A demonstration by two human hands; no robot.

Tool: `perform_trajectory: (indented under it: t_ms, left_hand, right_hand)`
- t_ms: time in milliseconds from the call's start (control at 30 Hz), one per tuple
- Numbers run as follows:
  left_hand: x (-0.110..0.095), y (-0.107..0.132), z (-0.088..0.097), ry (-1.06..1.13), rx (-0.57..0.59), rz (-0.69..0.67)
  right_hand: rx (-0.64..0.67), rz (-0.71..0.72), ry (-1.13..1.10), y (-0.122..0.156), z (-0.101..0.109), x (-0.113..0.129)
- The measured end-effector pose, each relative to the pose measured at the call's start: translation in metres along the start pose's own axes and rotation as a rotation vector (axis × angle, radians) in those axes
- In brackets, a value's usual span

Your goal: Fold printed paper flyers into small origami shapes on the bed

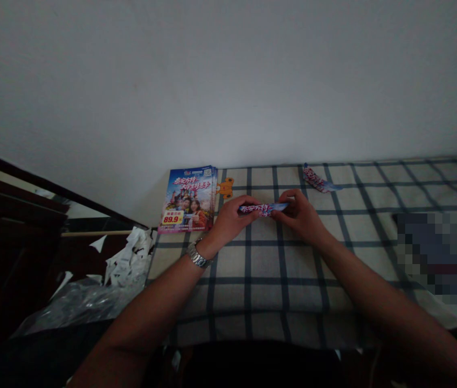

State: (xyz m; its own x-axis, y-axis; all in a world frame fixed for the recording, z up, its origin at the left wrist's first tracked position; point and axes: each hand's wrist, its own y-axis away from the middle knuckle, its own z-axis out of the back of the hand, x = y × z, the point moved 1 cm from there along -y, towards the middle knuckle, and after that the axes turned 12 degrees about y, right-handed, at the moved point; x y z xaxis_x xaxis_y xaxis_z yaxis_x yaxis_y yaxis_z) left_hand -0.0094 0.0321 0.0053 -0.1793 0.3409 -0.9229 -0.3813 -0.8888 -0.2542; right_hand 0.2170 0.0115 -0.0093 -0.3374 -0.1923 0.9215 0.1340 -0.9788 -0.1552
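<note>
Between my two hands a narrow printed paper strip (263, 209), blue with pink and white lettering, is held level above the checked cloth. My left hand (232, 218), with a metal watch (198, 254) on its wrist, pinches the strip's left end. The right end is between the thumb and fingers of my right hand (295, 213). Left of my hands lies a stack of printed flyers (188, 199) showing a castle and a yellow price mark. A torn, curled strip (319, 180) of similar print rests farther back on the right.
A checked tablecloth (261, 264) covers the table against a white wall (253, 81). Scraps of white paper (129, 261) and clear plastic (83, 302) lie below on the left, beside dark wooden furniture (10, 242). A blurred-out rectangle (442, 258) is at the right. An orange bear-shaped piece (225, 187) touches the flyers.
</note>
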Motion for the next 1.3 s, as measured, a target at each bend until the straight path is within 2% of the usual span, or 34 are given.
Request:
perform_trajectory:
  t_ms: [100, 200, 333, 567, 700, 800, 867, 933, 1000, 1200, 1300]
  left_hand:
    - [0.000, 0.001, -0.001, -0.005, 0.015, -0.010]
    - [0.001, 0.001, -0.002, -0.015, 0.026, -0.013]
    - [0.002, 0.001, -0.003, 0.016, 0.045, 0.006]
    - [-0.002, 0.000, 0.000, 0.025, 0.055, 0.021]
    - [0.003, 0.000, -0.001, 0.058, 0.068, 0.032]
    - [0.008, 0.001, -0.002, 0.144, 0.044, 0.017]
    - [0.009, 0.001, -0.002, 0.165, 0.029, 0.009]
    - [0.009, 0.001, -0.002, 0.168, 0.026, 0.014]
    - [0.008, 0.001, -0.002, 0.182, 0.028, 0.028]
    - [0.006, 0.002, -0.006, 0.223, 0.052, 0.069]
    - [0.004, 0.003, -0.007, 0.175, 0.031, -0.030]
  right_hand:
    - [0.039, -0.002, 0.017, 0.001, 0.000, -0.001]
    - [0.084, 0.010, 0.158, 0.001, 0.003, 0.001]
    - [0.061, 0.038, 0.291, 0.000, 0.006, 0.003]
    - [0.053, 0.003, 0.317, -0.001, 0.007, 0.004]
    - [0.083, 0.014, 0.300, 0.000, 0.006, 0.001]
    - [0.031, 0.091, 0.305, 0.001, 0.006, 0.002]
    - [-0.027, 0.214, 0.340, 0.002, 0.006, 0.004]
    - [-0.024, 0.354, 0.385, 0.003, 0.006, 0.008]
    - [0.015, 0.430, 0.414, 0.003, 0.006, 0.010]
    - [-0.007, 0.461, 0.497, 0.004, 0.003, 0.009]
    - [-0.019, 0.464, 0.482, 0.003, 0.003, 0.009]
